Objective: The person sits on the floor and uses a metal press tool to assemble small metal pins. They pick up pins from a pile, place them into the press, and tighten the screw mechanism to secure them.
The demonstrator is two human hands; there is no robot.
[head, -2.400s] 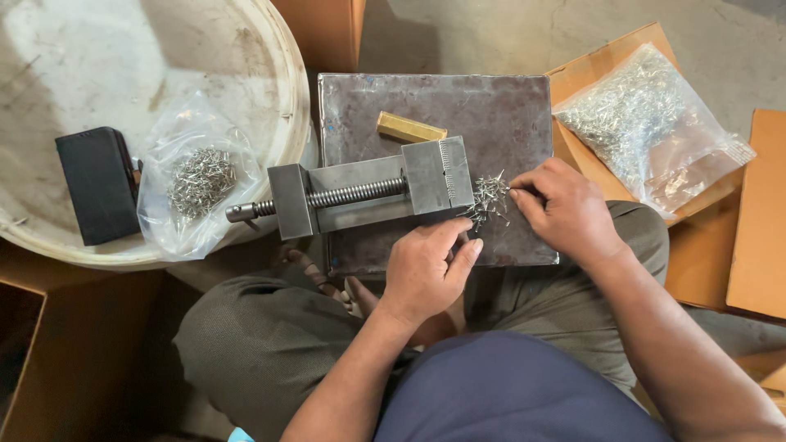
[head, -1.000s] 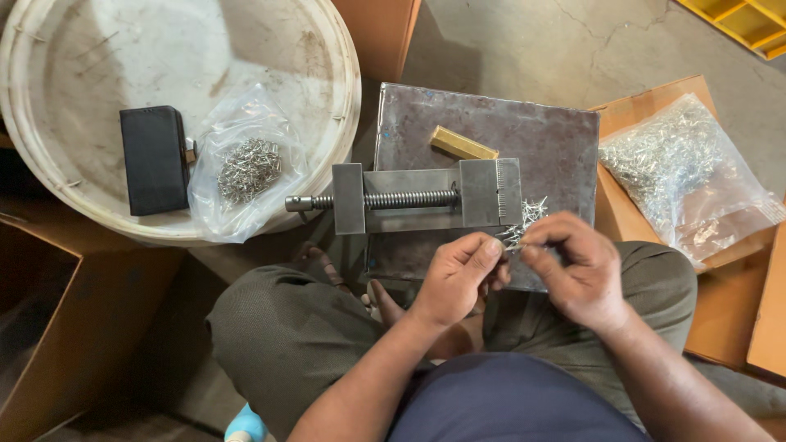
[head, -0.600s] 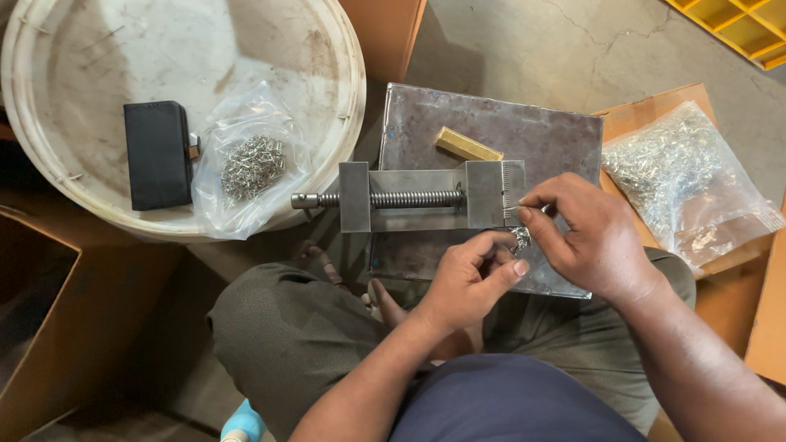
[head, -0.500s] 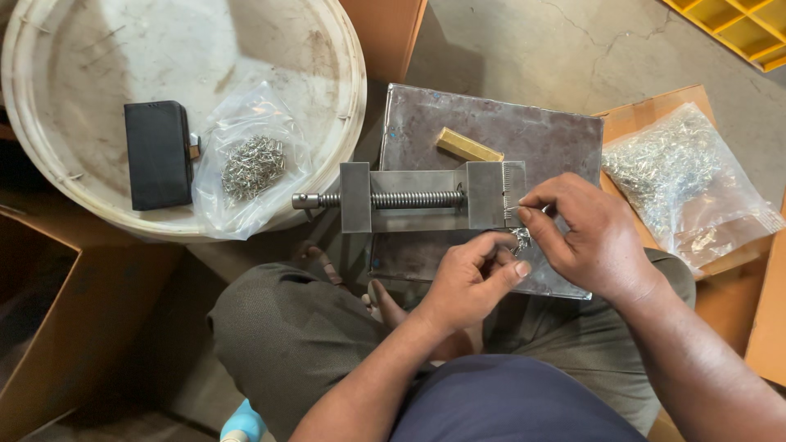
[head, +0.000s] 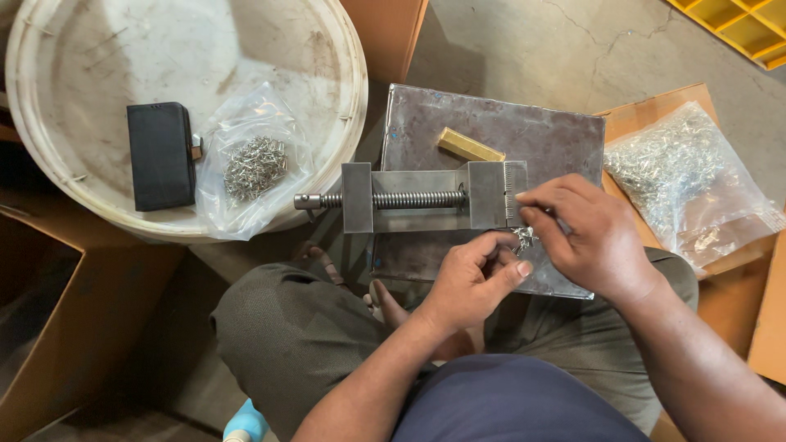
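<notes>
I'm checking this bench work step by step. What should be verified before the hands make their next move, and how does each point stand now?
1. Grey steel vise resting flat on the dark metal plate: ok.
2. Small shiny metal pieces lie by the vise's right end, within reach: ok.
3. Left hand pinching a piece: cannot tell, fingers curl over it.
4. Right hand at the vise jaw end: ok.
5. Brass-coloured bar lies apart from both hands: ok.
</notes>
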